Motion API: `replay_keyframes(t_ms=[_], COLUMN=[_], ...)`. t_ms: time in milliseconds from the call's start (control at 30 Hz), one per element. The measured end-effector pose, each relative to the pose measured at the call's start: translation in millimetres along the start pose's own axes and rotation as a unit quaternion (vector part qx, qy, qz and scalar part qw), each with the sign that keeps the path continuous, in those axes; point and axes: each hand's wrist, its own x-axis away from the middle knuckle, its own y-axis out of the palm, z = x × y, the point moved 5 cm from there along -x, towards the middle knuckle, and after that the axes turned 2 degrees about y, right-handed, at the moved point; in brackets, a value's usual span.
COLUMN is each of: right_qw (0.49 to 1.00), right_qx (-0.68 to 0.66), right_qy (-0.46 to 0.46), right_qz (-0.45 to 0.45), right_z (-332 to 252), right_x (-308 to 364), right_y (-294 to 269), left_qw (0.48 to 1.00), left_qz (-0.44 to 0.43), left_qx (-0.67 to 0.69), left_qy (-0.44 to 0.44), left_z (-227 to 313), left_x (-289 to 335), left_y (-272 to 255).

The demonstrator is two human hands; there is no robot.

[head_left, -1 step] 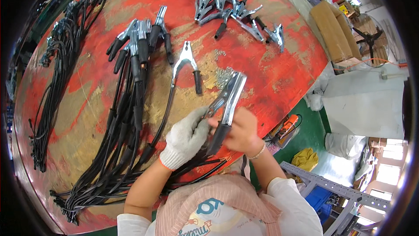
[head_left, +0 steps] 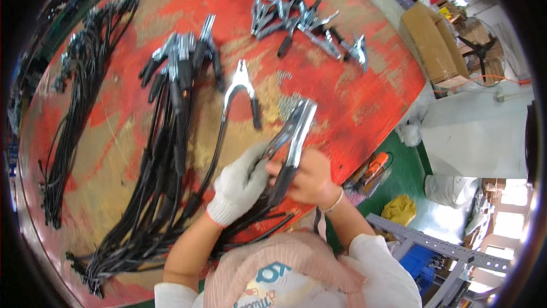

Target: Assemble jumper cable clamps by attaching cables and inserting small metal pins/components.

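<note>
My left hand (head_left: 239, 185) wears a white knit glove and my right hand (head_left: 307, 180) is bare with a thin bracelet. Together they hold a silver metal clamp (head_left: 296, 131) with black handles over the near edge of the worn red table (head_left: 370, 97). The clamp's jaws point away from me. A black cable runs from the clamp down under my hands. Just beyond, another silver clamp (head_left: 242, 86) lies flat on the table with its black cable attached.
A bundle of clamps on long black cables (head_left: 176, 68) lies to the left. Loose black cables (head_left: 74, 108) lie at the far left edge. Several bare clamps (head_left: 302, 23) are piled at the back. Cardboard boxes (head_left: 433, 46), a fan (head_left: 481, 46) and an orange tool (head_left: 373, 168) are on the right.
</note>
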Motion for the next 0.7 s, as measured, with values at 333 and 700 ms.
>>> replay_keyframes(t_ms=[333, 700], right_qw=[0.940, 0.930], right_qx=[0.265, 0.159], right_qy=[0.215, 0.331], right_qz=[-0.008, -0.038], right_z=[218, 245], right_x=[-52, -68], right_y=[-17, -50], left_qw=[0.898, 0.802], left_qz=[0.009, -0.003], left_qx=[-0.425, -0.581], left_qy=[-0.119, -0.141], left_z=[15, -33], left_x=[-41, -49], left_y=[-51, -43])
